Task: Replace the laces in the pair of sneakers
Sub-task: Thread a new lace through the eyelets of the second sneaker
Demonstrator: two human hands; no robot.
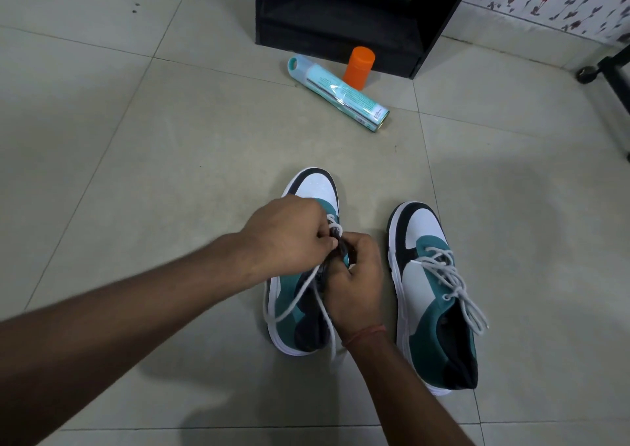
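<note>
Two white, teal and black sneakers stand on the tiled floor, toes pointing away from me. Over the left sneaker (315,186) both hands work at the tongue area. My left hand (286,232) pinches the white lace (296,297) near the upper eyelets. My right hand (358,275) grips the dark tongue and the lace beside it. Loose ends of that lace trail down over the shoe's side. The right sneaker (429,295) stands apart, its grey-white lace (450,282) threaded and loosely tied.
A teal spray can (341,94) lies on its side on the floor beyond the shoes. An orange container (359,67) stands behind it, against a black cabinet (341,12). A black wheeled stand leg (606,74) is at the right edge.
</note>
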